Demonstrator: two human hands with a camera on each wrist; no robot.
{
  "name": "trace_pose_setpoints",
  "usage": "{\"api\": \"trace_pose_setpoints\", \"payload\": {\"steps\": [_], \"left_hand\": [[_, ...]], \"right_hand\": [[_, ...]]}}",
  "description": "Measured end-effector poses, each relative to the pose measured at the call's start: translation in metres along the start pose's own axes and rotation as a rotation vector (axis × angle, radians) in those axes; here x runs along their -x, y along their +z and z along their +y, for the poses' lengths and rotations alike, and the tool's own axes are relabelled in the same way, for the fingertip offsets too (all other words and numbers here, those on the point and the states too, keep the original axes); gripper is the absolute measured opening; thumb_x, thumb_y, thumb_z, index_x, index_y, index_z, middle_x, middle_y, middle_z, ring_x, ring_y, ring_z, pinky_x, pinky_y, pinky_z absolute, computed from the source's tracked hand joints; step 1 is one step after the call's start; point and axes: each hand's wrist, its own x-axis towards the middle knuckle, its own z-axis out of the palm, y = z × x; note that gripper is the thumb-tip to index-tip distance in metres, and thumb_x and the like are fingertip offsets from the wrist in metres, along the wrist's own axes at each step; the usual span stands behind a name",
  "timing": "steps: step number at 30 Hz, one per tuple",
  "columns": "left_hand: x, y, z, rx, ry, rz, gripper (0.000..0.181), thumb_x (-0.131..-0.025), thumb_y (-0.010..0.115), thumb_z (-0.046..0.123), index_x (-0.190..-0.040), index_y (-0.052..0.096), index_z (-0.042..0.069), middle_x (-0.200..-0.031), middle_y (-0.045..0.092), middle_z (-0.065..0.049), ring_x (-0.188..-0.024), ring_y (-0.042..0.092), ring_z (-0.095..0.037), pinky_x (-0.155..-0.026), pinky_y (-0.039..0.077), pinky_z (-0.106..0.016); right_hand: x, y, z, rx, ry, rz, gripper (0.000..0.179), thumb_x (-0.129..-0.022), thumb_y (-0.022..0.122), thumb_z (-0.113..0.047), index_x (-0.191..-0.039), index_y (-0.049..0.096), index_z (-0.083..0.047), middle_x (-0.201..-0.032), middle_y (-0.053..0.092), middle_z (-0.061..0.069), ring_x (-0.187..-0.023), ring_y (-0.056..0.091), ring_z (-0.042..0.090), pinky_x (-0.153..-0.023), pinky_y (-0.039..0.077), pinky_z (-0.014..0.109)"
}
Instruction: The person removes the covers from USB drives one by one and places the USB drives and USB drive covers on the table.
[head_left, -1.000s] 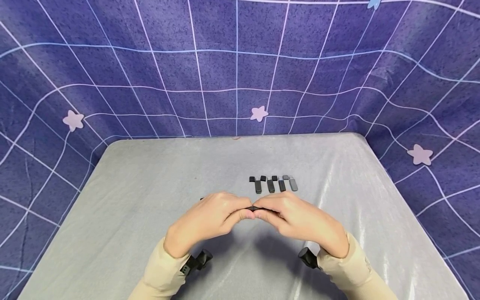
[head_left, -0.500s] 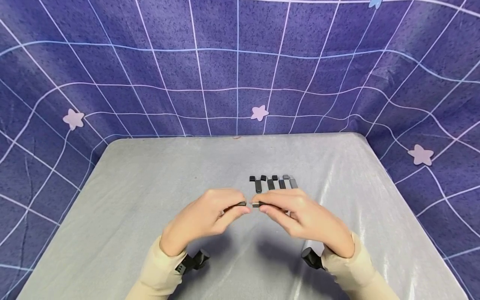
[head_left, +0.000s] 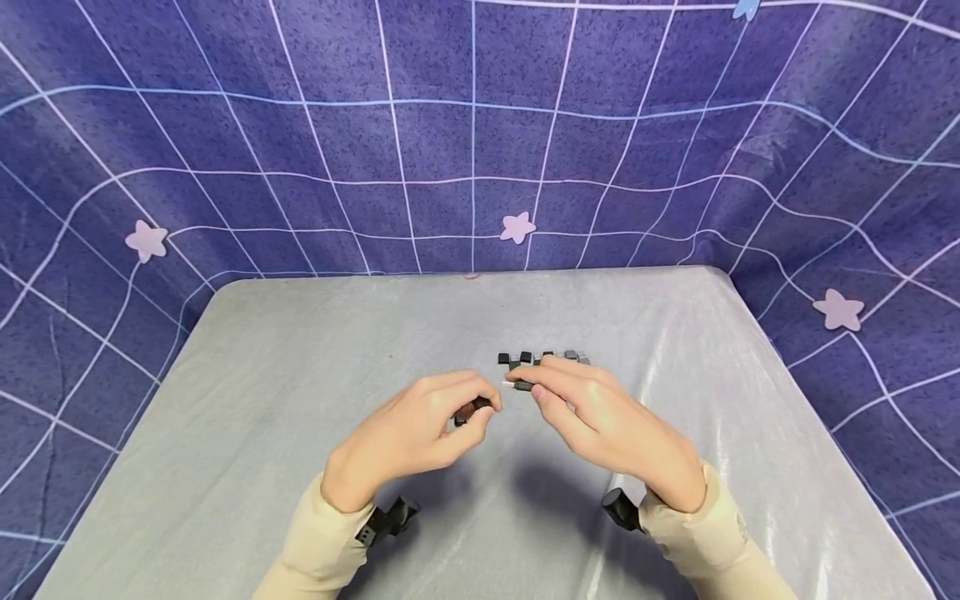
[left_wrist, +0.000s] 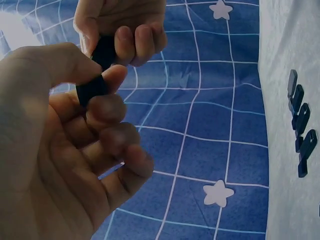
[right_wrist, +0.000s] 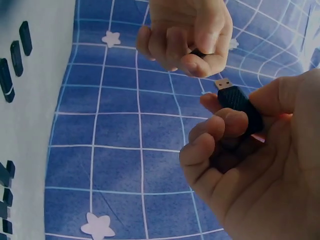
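My right hand (head_left: 592, 408) pinches a black USB stick (right_wrist: 240, 107), whose bare metal plug (right_wrist: 223, 84) points toward my left hand. Between the thumb and fingertips of my left hand (head_left: 423, 421) is a small black cap (left_wrist: 91, 91), mostly covered in the head view. A narrow gap separates cap and plug. Beyond my right fingers lies a row of uncapped USB sticks (head_left: 514, 365) on the grey cloth, each beside its cap (head_left: 503, 358); the right hand hides part of this row.
A grey cloth-covered table (head_left: 315, 333) lies below, with a blue gridded curtain (head_left: 420, 142) around its back and sides. Three dark capped sticks (right_wrist: 16, 58) show on the table in the right wrist view. A black wrist camera (head_left: 405, 512) hangs under the left wrist.
The hands were together on the black stick, then drew apart, baring the plug as the cap came off. Since then the right hand has moved forward toward the row with the stick.
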Motion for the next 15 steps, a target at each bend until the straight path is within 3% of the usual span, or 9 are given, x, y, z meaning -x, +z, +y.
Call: {"api": "trace_pose_setpoints", "payload": {"steps": [7,15], "left_hand": [[0.002,-0.0034,-0.0003,-0.044,-0.049,-0.007,0.019,-0.09,0.06,0.007,-0.105,0.067,0.016,-0.093,0.063,0.01,-0.083,0.057,-0.001,-0.075,0.049,-0.018],[0.0029,-0.005,-0.0056,-0.081,-0.139,-0.045,0.019,-0.095,0.067,0.015,-0.114,0.066,0.017,-0.102,0.069,0.011,-0.09,0.063,-0.001,-0.079,0.055,-0.023]], "right_hand": [[-0.0007,0.0009,-0.0001,0.012,0.072,-0.008,0.033,-0.106,0.048,-0.011,-0.132,0.067,-0.013,-0.094,0.057,-0.01,-0.083,0.051,0.005,-0.075,0.048,0.025],[-0.0034,0.0032,0.005,0.071,0.109,0.014,0.029,-0.104,0.054,-0.015,-0.127,0.07,-0.009,-0.108,0.072,-0.003,-0.081,0.057,0.006,-0.072,0.053,0.026]]}}
